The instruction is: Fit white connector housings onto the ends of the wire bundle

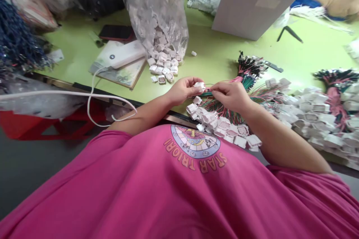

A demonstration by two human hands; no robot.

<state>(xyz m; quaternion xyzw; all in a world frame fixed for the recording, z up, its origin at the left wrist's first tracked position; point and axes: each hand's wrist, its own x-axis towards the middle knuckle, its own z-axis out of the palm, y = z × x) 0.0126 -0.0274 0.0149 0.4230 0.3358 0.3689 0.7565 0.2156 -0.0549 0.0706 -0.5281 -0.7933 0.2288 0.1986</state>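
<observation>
My left hand [183, 90] pinches a small white plastic connector [199, 85] above the near edge of the green table [213, 54]. My right hand [230, 95] grips thin coloured wires [208, 92] right beside that connector, the two hands almost touching. Under the hands lies a bundle of red and green wires [224, 110] ending in a row of white connectors [224, 127] close to my pink shirt.
A clear bag of white connectors [159, 22] spills several onto the table. A white power bank [120, 55] with a white cable [92, 97] lies on a booklet beside a dark phone [115, 32]. Wired connector heaps [314, 112] fill the right; a white box [252, 3] stands behind.
</observation>
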